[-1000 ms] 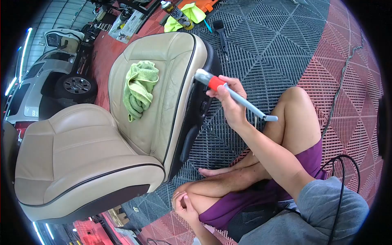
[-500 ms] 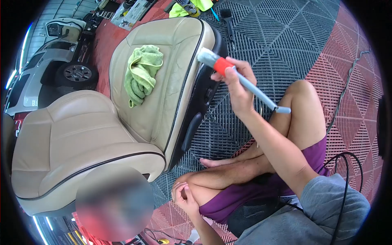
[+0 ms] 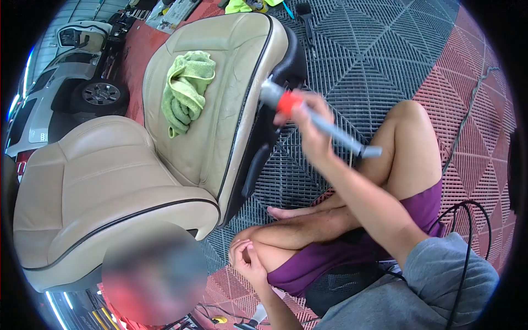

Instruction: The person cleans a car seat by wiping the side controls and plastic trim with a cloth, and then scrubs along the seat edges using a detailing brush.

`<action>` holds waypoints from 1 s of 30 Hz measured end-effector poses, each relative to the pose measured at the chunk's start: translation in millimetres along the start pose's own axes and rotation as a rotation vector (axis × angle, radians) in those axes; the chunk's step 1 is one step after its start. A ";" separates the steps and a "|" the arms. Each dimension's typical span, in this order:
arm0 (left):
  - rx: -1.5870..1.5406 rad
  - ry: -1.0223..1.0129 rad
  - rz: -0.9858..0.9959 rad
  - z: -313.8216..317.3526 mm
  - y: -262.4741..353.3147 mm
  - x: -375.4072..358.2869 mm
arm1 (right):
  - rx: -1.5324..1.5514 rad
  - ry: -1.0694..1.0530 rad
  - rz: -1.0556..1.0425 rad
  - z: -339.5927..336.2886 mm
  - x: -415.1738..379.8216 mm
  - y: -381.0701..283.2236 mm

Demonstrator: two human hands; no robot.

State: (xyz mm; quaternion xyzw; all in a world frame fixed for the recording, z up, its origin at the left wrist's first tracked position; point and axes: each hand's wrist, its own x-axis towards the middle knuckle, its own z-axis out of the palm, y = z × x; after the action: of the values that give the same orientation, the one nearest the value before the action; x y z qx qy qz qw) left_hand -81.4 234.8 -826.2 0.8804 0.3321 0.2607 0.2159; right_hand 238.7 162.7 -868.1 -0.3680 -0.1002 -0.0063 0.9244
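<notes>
In my right hand point(image 3: 313, 124) is a detailing brush point(image 3: 335, 132) with a red collar and a grey handle, smeared by motion. Its pale bristles meet the side edge of a beige leather car seat point(image 3: 220, 104), near the dark piping and black plastic side trim point(image 3: 256, 165). A crumpled green towel point(image 3: 187, 91) lies on the seat's upright-looking cushion. My left hand point(image 3: 247, 261) rests on my bent knee with its fingers loosely apart, holding nothing.
Another dark brush point(image 3: 306, 25) lies on the grey grid floor mat point(image 3: 363, 66), near a yellow-green cloth point(image 3: 242, 5). A silver vehicle point(image 3: 55, 104) stands at the left. A black cable point(image 3: 467, 247) loops beside me. A blurred patch hides the lower left.
My right hand and the brush have moved slightly left and down along the seat's edge. The whole view has shifted a little. My left hand stays on the knee.
</notes>
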 end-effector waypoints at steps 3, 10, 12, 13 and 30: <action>-0.018 -0.002 -0.024 2.2 -4.4 1.4 | -0.384 -0.399 -0.106 9.0 -74.9 5.8; 0.001 0.014 0.011 -0.2 -8.1 -2.9 | -0.015 0.038 0.064 5.9 -19.0 -17.8; 0.034 0.018 -0.017 2.0 -2.9 1.2 | -0.216 -0.071 -0.020 6.5 -28.3 -8.9; 0.046 0.011 -0.024 2.9 0.4 2.7 | -0.319 -0.194 -0.115 13.1 -51.1 -0.8; -1.475 -0.045 -0.821 58.1 53.6 1.5 | -0.723 -1.299 -0.146 -21.5 -92.5 -66.0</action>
State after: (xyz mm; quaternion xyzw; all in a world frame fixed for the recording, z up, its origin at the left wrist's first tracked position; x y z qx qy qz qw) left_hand -20.1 187.1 -840.9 0.3285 0.3659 0.2939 0.8196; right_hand 146.3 94.1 -856.1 -0.5710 -0.6421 0.1184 0.4976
